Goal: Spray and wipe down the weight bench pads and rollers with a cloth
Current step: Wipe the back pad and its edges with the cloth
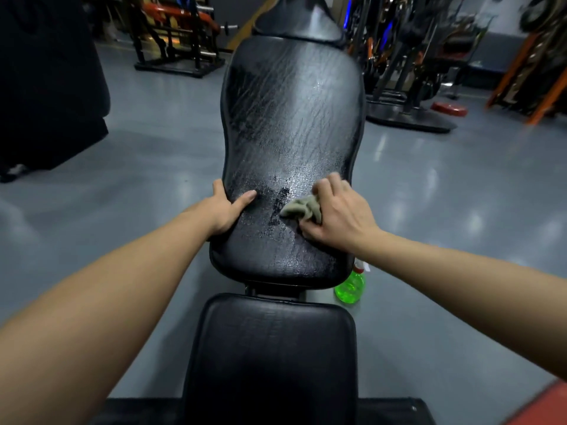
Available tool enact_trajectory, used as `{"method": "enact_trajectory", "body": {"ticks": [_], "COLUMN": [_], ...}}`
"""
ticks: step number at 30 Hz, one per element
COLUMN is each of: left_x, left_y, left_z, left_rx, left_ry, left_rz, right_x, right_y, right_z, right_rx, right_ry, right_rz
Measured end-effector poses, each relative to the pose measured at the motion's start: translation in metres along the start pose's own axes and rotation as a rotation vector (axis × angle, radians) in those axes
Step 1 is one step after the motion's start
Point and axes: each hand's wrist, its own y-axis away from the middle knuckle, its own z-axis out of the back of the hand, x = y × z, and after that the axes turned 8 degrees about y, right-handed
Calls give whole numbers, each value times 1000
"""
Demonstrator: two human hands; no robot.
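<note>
A black weight bench runs away from me: the long cracked back pad [291, 118] glistens wet, the seat pad [273, 357] lies nearest me, and a head pad [299, 21] is at the far end. My right hand [337, 213] presses a bunched olive cloth [302, 210] onto the lower part of the back pad. My left hand [227, 207] grips that pad's left edge, thumb lying on top. A green spray bottle [351, 285] stands on the floor under the pad's right edge, partly hidden by it.
Grey glossy floor [445, 185] surrounds the bench. A large black object [46, 87] stands at left. Orange-and-black gym machines [178, 32] fill the back, more racks [414, 62] at right with a red disc [449, 109] on the floor.
</note>
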Motion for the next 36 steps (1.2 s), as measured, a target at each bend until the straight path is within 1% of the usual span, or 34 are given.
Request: {"method": "enact_trajectory", "body": {"ticks": [2, 3, 5, 9, 15, 18, 20, 21, 24, 26, 28, 30, 32, 36], "left_x": [0, 0, 0, -1, -2, -1, -2, -2, 0, 0, -1, -2, -2, -1], "left_y": [0, 0, -1, -1, -2, -1, -1, 0, -1, -2, -2, 0, 0, 0], "left_z": [0, 0, 0, 0, 0, 1, 0, 1, -1, -1, 0, 0, 0, 1], "left_rx": [3, 1, -2, 3, 0, -8, -4, -3, -6, -9, -3, -2, -1, 4], "left_ry": [3, 6, 11, -1, 10, 6, 10, 8, -6, -2, -3, -8, -9, 1], "left_rz": [9, 11, 8, 8, 5, 17, 13, 11, 15, 12, 9, 10, 4, 2], "right_x": [-17, -22, -26, -6, 30, 22, 7, -1, -15, -23, -29, -29, -20, 17], "right_y": [-20, -28, -33, -13, 40, 36, 18, 6, -24, -40, -51, -54, -45, 3], "right_z": [1, 1, 0, -3, -1, -3, -4, -5, -12, -16, -14, -13, -13, -8], "right_rx": [15, 24, 24, 30, -60, -97, -122, -132, -141, -133, -78, -7, 4, -97], "right_ry": [33, 78, 134, 105, 34, 8, 49, 61, 73, 122, 176, 177, 140, 41], "right_rz": [-137, -166, -163, -123, 124, 292, 338, 300, 62, -69, -198, -279, -268, -21]}}
